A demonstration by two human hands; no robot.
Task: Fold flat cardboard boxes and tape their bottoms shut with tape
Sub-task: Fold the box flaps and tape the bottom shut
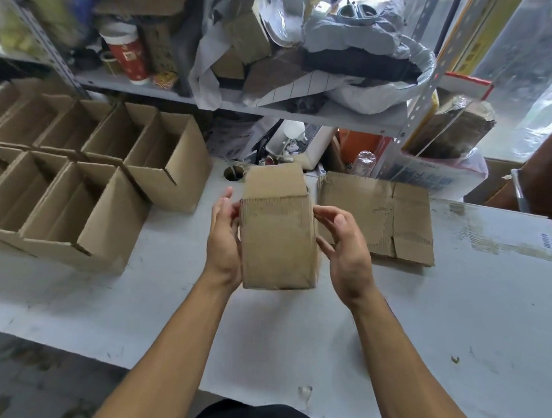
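Head view: both hands (224, 238) around box (279, 241).

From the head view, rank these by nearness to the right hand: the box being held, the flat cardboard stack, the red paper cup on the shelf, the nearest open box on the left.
From the right hand:
1. Held box, touching it, just left.
2. Flat cardboard stack, on the table just behind it.
3. Nearest open box, far left across the table.
4. Red paper cup, up on the shelf, back left.
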